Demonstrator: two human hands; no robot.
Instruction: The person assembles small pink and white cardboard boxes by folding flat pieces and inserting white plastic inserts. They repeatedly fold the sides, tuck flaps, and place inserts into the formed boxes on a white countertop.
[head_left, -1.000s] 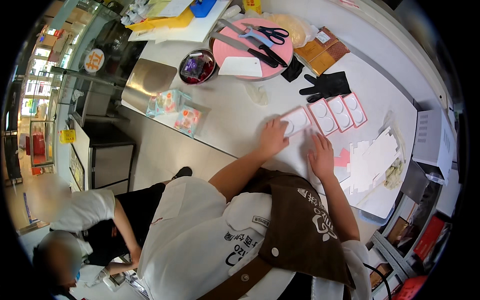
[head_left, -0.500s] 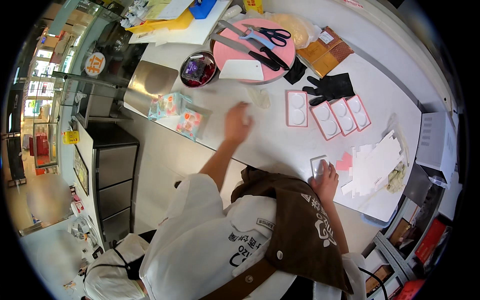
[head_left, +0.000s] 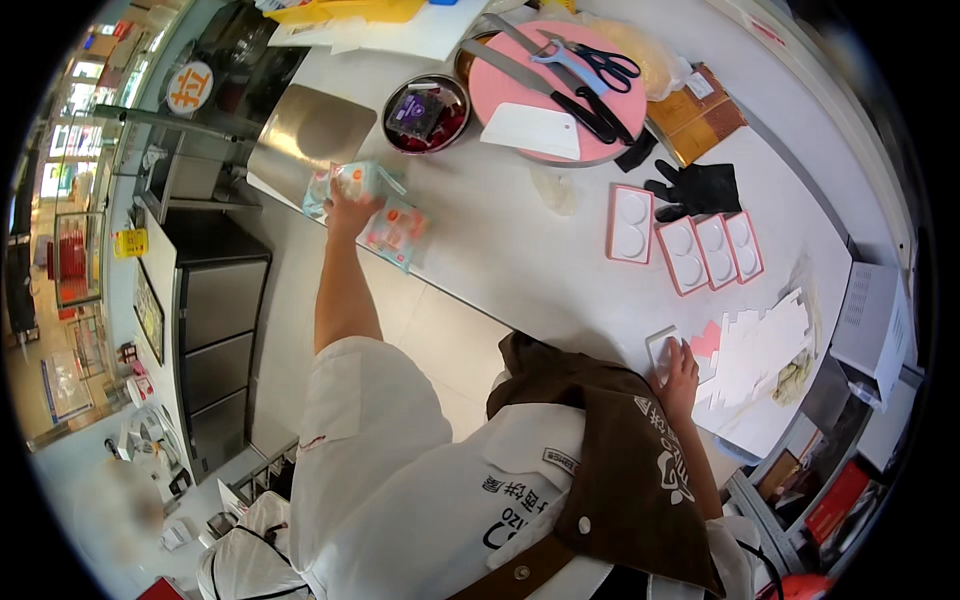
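At the left end of the desk (head_left: 530,260) we see a shiny metal sheet (head_left: 310,130), with a pale printed packet (head_left: 362,180) lying by its lower edge. Our left hand (head_left: 350,212) is on this packet, the fingers reaching over its near side and part spread; we cannot tell whether they have closed on it. A second packet (head_left: 400,230) lies just beside that hand, to its right.

Next comes a metal bowl (head_left: 466,115) with a dark pouch inside, then a pink round board (head_left: 495,95) bearing two black-handled knives, scissors and a white scraper (head_left: 528,130). Further right we have one pink-rimmed tray (head_left: 630,225) alone, and three more set side by side just below a black glove (head_left: 700,188).

Near the desk's front edge, our right hand (head_left: 680,378) has its fingers bent and touching a small white tray (head_left: 658,345); whether it grips we cannot tell. White card pieces (head_left: 755,345) lie to its right.
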